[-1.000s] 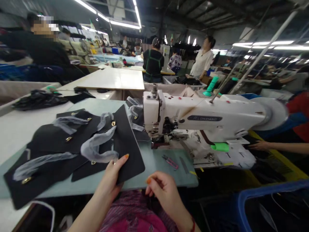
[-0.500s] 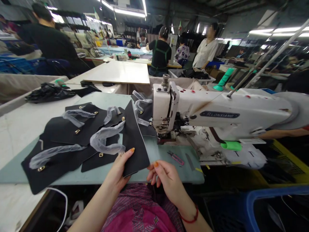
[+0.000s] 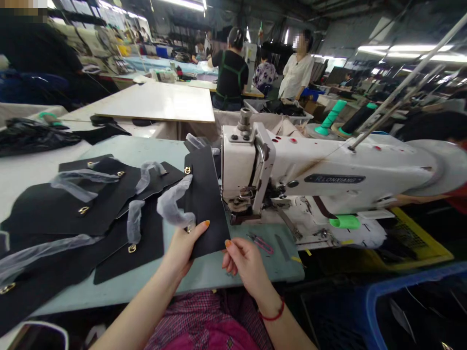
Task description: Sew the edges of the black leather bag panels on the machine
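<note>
My left hand (image 3: 184,248) grips the near edge of a black leather panel (image 3: 204,199) with gold hardware and a strip of clear plastic wrap. The panel is lifted and tilted up beside the head of the white sewing machine (image 3: 292,175). My right hand (image 3: 246,265) pinches the panel's near right corner, thumb on top. Several more black panels (image 3: 83,209) with gold clasps and plastic strips lie spread over the pale green table (image 3: 222,272) to the left.
Small pink thread snips (image 3: 260,243) lie on the table by the machine base. A blue bin (image 3: 412,311) stands at lower right. Green thread cones (image 3: 330,119) and slanted metal rods rise behind the machine. Other people work at tables farther back.
Both hands have lifted the black panel and carried it toward the sewing machine head; the right hand went from hovering below the table edge to pinching the panel's corner.
</note>
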{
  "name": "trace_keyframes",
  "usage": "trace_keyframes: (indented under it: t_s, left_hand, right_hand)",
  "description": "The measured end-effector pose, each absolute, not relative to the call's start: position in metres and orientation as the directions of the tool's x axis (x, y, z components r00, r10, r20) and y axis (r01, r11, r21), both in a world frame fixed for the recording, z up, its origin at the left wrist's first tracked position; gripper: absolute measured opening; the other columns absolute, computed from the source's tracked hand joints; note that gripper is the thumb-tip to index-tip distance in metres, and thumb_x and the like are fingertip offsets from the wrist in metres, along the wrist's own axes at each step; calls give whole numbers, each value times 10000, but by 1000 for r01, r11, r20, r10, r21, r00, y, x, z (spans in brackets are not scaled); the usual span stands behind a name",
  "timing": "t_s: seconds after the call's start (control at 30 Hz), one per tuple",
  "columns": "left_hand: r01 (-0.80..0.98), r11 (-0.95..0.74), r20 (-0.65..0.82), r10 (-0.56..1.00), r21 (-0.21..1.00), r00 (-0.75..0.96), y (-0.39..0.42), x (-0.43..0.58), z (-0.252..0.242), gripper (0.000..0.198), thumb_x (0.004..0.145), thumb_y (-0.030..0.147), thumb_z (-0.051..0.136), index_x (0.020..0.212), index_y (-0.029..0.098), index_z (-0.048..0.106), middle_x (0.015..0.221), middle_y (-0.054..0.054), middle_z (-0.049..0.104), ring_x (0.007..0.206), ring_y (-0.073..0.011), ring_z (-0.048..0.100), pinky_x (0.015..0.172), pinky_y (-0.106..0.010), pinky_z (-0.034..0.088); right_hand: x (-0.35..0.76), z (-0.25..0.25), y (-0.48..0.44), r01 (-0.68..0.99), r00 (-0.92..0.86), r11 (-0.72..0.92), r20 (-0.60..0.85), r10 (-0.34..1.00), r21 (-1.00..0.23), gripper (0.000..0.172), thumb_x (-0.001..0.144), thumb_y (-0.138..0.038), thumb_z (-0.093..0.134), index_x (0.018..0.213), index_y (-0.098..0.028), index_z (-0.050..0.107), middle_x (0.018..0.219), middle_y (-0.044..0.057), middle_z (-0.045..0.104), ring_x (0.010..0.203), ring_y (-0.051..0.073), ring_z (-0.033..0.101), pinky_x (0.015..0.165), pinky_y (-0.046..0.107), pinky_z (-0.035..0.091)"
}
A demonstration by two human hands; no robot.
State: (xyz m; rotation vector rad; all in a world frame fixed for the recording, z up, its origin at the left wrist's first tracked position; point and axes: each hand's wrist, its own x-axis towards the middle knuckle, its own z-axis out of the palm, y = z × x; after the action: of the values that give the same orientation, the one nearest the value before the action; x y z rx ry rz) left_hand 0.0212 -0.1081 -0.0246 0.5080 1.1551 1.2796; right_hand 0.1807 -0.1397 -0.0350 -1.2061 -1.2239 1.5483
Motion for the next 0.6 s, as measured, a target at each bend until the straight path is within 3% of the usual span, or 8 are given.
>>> trace_keyframes:
  t_s: [0.23, 0.6]
  left_hand:
    - [-382, 254, -327, 935, 889, -139, -53, 23, -46, 579, 599, 309, 849, 1096, 140, 604, 1022, -95, 710, 743, -182, 676, 720, -304, 541]
    - [-379, 253, -286, 958, 890, -34, -36, 24, -51, 533, 645, 327, 818, 1098, 136, 612, 975, -89, 727, 797, -226, 693, 752, -335, 537]
  right_hand:
    - [178, -53, -102, -71, -98, -209, -202, 974, -975, 449, 887, -538, 527, 738, -123, 611, 535, 14, 600, 417, 69, 481, 404, 162, 334]
    - [179, -53, -95, -37, -55, -155, -153, 987, -987, 443, 911, -516, 502, 716, -132, 606, 545, 11, 611, 422, 66, 492, 421, 163, 348]
